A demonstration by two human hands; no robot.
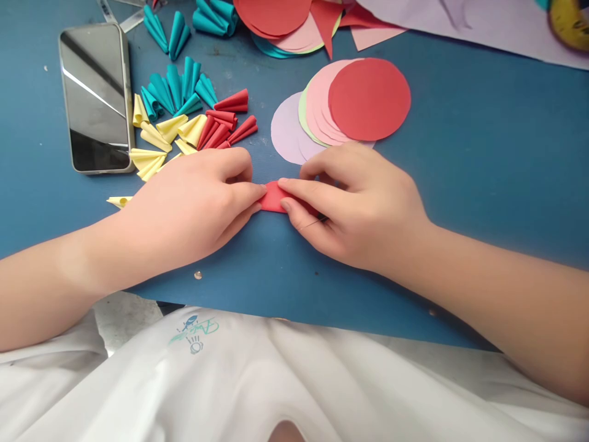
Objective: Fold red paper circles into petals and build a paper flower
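Between my two hands is a folded piece of red paper (273,197), low over the blue table. My left hand (202,193) pinches its left end with thumb and forefinger. On its other side, the fingertips of my right hand (356,202) close on the paper and cover much of it. Just beyond my right hand lies a fanned stack of paper circles, with a red circle (370,99) on top and pink, green and lilac ones beneath. Rolled red paper cones (225,126) and yellow paper cones (171,127) lie close behind my left hand.
Teal paper cones (175,86) lie farther back, beside a phone (96,98) at the left. More paper circles (276,15) and red scraps are at the far edge. A lilac sheet (497,31) and a yellow roll (570,24) occupy the far right. The blue table (497,159) ends near my lap.
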